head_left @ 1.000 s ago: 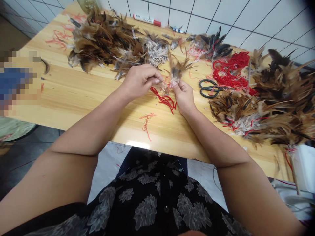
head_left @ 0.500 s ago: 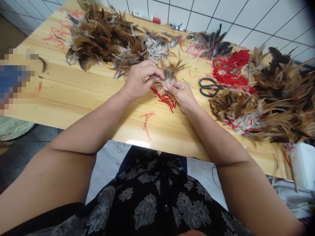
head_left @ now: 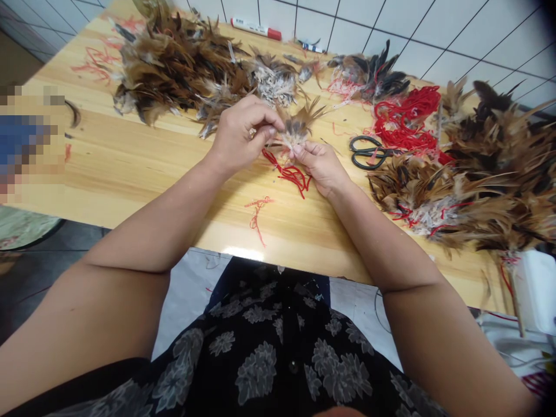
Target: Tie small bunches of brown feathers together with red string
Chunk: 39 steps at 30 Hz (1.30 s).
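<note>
Between my hands is a small bunch of brown and grey feathers (head_left: 297,124), its pale quill ends toward me. My right hand (head_left: 320,165) pinches those quill ends between thumb and fingers. At the bunch's left side, my left hand (head_left: 243,134) has its thumb and index finger bent close together; whatever lies between the tips is too small to make out. Just below the hands, several short red cords (head_left: 295,177) lie on the wooden table (head_left: 182,200). Nearer me is a tangle of thin pink-red threads (head_left: 259,214).
A big heap of brown feathers (head_left: 174,63) lies at the back left, another pile (head_left: 490,179) at the right. Black-handled scissors (head_left: 367,152) rest beside a red cord bundle (head_left: 408,119). A marker (head_left: 255,28) lies along the tiled wall (head_left: 360,23). A white container (head_left: 536,289) stands far right.
My left hand has moved slightly left, away from the feather bunch. My right hand keeps its pinch on the quill ends, almost in the same place.
</note>
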Each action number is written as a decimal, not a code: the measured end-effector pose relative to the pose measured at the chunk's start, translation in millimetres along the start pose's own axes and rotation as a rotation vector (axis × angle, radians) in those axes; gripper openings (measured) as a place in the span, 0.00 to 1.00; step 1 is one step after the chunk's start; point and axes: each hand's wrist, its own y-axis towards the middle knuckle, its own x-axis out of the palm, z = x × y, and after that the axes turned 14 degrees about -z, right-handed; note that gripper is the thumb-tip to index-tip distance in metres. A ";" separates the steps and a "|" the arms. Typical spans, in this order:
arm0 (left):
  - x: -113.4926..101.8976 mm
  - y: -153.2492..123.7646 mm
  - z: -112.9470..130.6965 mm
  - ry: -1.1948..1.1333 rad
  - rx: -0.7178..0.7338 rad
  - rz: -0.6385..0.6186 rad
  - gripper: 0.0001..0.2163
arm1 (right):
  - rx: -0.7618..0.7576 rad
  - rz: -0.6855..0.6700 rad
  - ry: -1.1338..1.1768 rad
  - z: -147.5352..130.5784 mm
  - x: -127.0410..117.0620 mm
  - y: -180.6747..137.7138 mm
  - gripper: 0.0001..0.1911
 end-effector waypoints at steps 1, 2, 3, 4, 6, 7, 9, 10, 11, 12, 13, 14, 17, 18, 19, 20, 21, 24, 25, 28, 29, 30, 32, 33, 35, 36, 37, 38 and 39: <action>0.2 1.3 -4.6 0.004 0.020 0.008 0.14 | 0.002 0.003 0.009 -0.9 0.3 -0.5 0.24; 0.7 2.5 -8.8 0.011 0.048 0.013 0.16 | 0.002 0.008 0.020 -2.0 0.8 -1.2 0.24; 1.4 3.4 -11.9 0.024 0.082 0.017 0.17 | 0.002 0.013 0.030 -3.2 1.5 -2.0 0.24; 2.2 3.8 -13.7 0.041 0.114 0.020 0.18 | 0.002 0.018 0.038 -4.4 2.2 -2.8 0.24; 3.6 3.1 -12.4 0.076 0.145 0.015 0.17 | -0.002 0.025 0.047 -6.1 3.4 -4.2 0.24; 4.2 2.1 -9.9 0.086 0.138 0.007 0.16 | -0.007 0.026 0.049 -6.5 3.7 -4.6 0.24; 4.7 -0.1 -3.5 0.074 0.095 -0.014 0.12 | -0.016 0.024 0.059 -6.1 3.9 -4.8 0.24; 4.9 -1.0 -0.5 0.056 0.072 -0.023 0.10 | -0.021 0.021 0.067 -5.6 3.8 -4.6 0.23; 5.0 -1.6 1.6 0.036 0.049 -0.030 0.09 | -0.026 0.018 0.076 -5.0 3.7 -4.4 0.22; 5.1 -1.9 2.9 0.020 0.032 -0.033 0.07 | -0.032 0.017 0.084 -4.5 3.7 -4.2 0.22; 5.3 -1.9 3.2 0.010 0.020 -0.033 0.06 | -0.035 0.017 0.089 -4.2 3.9 -4.1 0.21; 5.5 -1.7 2.6 0.008 0.013 -0.034 0.06 | -0.034 0.020 0.089 -4.3 4.1 -4.2 0.21; 5.2 -0.2 -3.2 0.031 0.023 -0.041 0.06 | -0.010 0.038 0.080 -6.4 5.6 -5.1 0.21; 4.4 0.4 -5.8 0.039 0.031 -0.043 0.08 | -0.001 0.044 0.078 -7.5 6.1 -5.5 0.21; 3.3 1.0 -8.5 0.046 0.037 -0.039 0.09 | 0.005 0.049 0.077 -8.4 6.6 -5.8 0.22; 1.9 1.7 -11.0 0.051 0.043 -0.028 0.11 | 0.008 0.054 0.077 -9.1 6.9 -6.0 0.22; 0.3 2.4 -13.3 0.057 0.054 -0.008 0.13 | 0.008 0.059 0.077 -9.5 7.0 -6.0 0.22; -3.3 4.3 -16.9 0.076 0.096 0.052 0.20 | 0.008 0.076 0.072 -8.6 6.6 -5.4 0.23; -3.6 4.7 -17.0 0.079 0.102 0.058 0.21 | 0.005 0.081 0.068 -7.6 6.1 -5.0 0.24; -1.7 5.6 -16.2 0.052 0.071 0.022 0.23 | -0.026 0.071 0.062 -3.1 3.8 -4.0 0.26; -0.7 5.9 -16.2 0.036 0.055 0.003 0.23 | -0.044 0.061 0.064 -1.1 2.8 -3.6 0.26; 0.3 6.1 -16.5 0.021 0.043 -0.013 0.22 | -0.060 0.049 0.067 1.1 1.6 -3.2 0.27; 1.7 6.3 -17.5 0.009 0.038 -0.035 0.21 | -0.085 0.031 0.068 6.1 -1.0 -2.0 0.28; 2.2 6.0 -17.8 0.016 0.048 -0.042 0.20 | -0.093 0.026 0.066 8.6 -2.2 -1.3 0.29; 2.8 4.4 -17.5 0.052 0.076 -0.052 0.18 | -0.101 0.018 0.062 12.9 -4.0 0.1 0.30; 3.0 3.1 -17.1 0.074 0.085 -0.058 0.18 | -0.104 0.016 0.062 14.3 -4.5 0.7 0.31; 3.2 1.9 -16.9 0.094 0.090 -0.064 0.17 | -0.107 0.014 0.064 15.2 -4.7 1.1 0.31; 3.3 0.9 -17.3 0.108 0.089 -0.069 0.17 | -0.109 0.011 0.066 15.4 -4.6 1.2 0.31; 3.3 0.5 -18.6 0.117 0.089 -0.071 0.17 | -0.112 0.012 0.068 15.1 -4.2 1.1 0.30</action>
